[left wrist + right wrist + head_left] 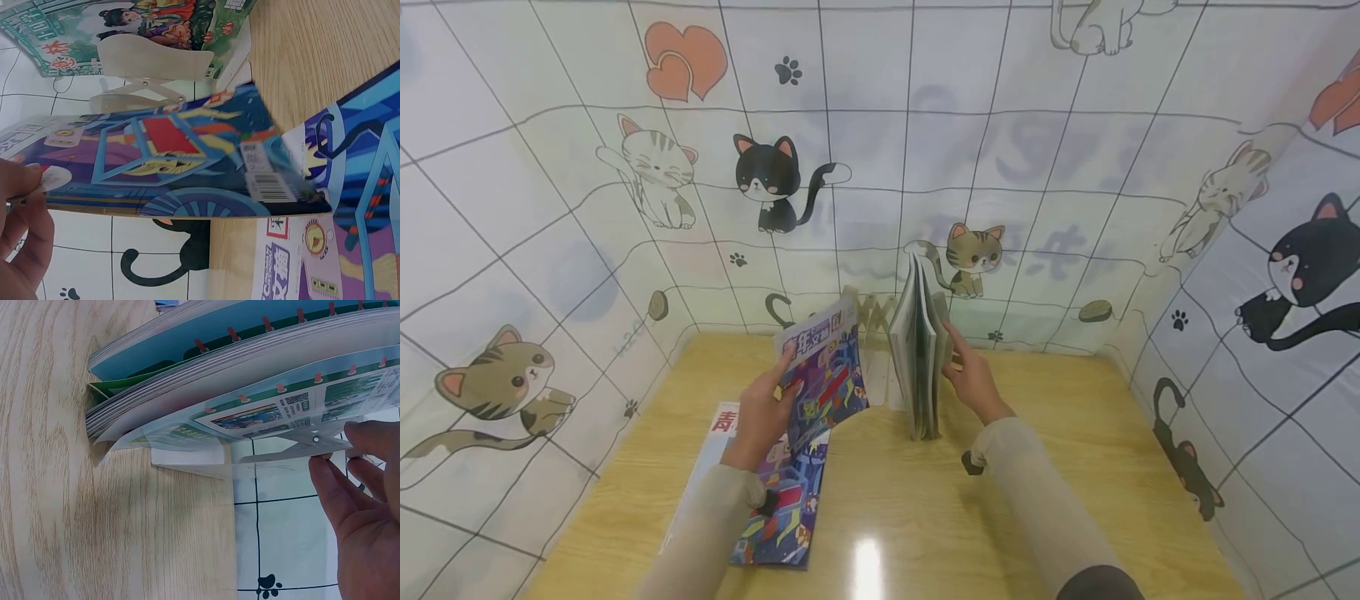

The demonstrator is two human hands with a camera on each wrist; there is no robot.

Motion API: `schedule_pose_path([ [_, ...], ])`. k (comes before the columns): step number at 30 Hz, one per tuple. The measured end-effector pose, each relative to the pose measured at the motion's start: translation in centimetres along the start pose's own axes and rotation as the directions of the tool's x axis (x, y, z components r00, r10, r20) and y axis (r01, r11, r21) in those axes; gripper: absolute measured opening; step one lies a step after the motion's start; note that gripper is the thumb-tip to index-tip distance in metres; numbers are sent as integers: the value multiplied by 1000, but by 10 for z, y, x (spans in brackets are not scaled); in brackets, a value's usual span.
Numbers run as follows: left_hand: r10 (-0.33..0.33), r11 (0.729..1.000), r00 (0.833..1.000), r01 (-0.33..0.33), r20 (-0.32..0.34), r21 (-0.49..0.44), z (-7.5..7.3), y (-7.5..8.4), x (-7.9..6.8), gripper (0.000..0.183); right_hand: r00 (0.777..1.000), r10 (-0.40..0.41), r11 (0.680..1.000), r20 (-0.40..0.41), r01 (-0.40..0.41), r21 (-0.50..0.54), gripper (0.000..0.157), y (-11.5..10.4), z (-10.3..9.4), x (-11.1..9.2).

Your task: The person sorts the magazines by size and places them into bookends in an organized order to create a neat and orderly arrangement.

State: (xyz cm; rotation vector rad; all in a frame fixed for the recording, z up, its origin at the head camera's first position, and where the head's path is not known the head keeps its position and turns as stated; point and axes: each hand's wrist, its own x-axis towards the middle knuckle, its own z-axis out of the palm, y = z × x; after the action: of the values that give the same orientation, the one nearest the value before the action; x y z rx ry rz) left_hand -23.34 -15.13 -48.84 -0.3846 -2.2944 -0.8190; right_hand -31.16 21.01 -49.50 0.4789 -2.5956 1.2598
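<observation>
My left hand (765, 417) pinches a colourful purple and blue magazine (827, 375) by its edge and holds it up, tilted. In the left wrist view the thumb lies on the cover of this magazine (169, 162), and a barcode shows near its far end. Below it, more magazines (790, 508) lie on the table. My right hand (973, 379) is at the right side of an expandable bookend (876, 333), its thumb and fingertips pinching the pale crossed strut (300, 442). Several books (916, 358) stand upright within that bookend, their covers slightly spread.
A wooden table (1045, 500) runs up to a wall cloth (865, 167) printed with cats and grid lines, which also hangs at both sides. The bookend's pale end plate (156, 56) stands beside a green illustrated book cover (181, 22).
</observation>
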Motion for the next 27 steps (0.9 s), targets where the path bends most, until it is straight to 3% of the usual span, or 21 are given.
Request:
schedule_pose_path([
  [14,-5,1000,994,7,-107,19,20,2,-5,78,1000,17,998,6,-17,52,84,0,0,1],
  [21,40,998,986,-33,-160,46,27,7,-4,73,1000,21,999,24,-21,29,83,2,0,1],
  [27,33,998,984,-24,-175,53,35,10,-3,70,1000,9,1000,14,-9,16,82,3,0,0],
])
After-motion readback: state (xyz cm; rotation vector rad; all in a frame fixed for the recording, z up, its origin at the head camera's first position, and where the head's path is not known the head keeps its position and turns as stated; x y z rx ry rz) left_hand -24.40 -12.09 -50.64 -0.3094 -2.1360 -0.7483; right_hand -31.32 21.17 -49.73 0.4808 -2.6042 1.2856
